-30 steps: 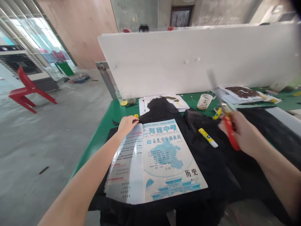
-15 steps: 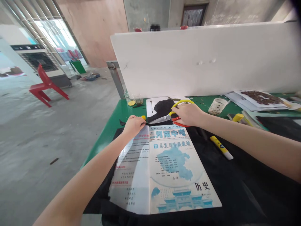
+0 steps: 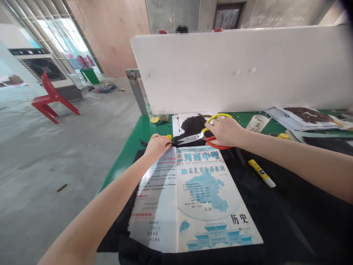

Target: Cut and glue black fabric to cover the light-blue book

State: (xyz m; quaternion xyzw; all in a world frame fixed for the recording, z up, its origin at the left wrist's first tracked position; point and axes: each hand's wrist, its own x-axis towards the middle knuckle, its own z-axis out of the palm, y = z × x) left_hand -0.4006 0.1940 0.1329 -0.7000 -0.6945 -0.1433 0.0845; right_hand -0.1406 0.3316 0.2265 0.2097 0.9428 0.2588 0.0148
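My right hand (image 3: 227, 131) grips scissors (image 3: 193, 138) with one yellow and one red handle. Their blades are parted and point left, just above the top edge of an open book (image 3: 217, 198) with a blue-printed page. At the book's upper left, my left hand (image 3: 157, 146) is closed in a pinch on the edge of a black sheet, close to the blade tips. That black sheet (image 3: 275, 217), cloth or paper, spreads under the book and across the right side. Beyond the scissors, a black cut-out shape (image 3: 193, 125) lies on white paper (image 3: 175, 123).
A glue stick (image 3: 261, 173) lies right of the book. A clear plastic cup (image 3: 258, 123) and papers with a brown textured picture (image 3: 307, 114) are at the back right. A white board (image 3: 234, 73) stands along the green table's (image 3: 121, 167) far side. On the floor is a red chair (image 3: 53, 97).
My right hand and the scissors have shifted slightly right, and the blades are wider apart. My left hand keeps its pinch in nearly the same place.
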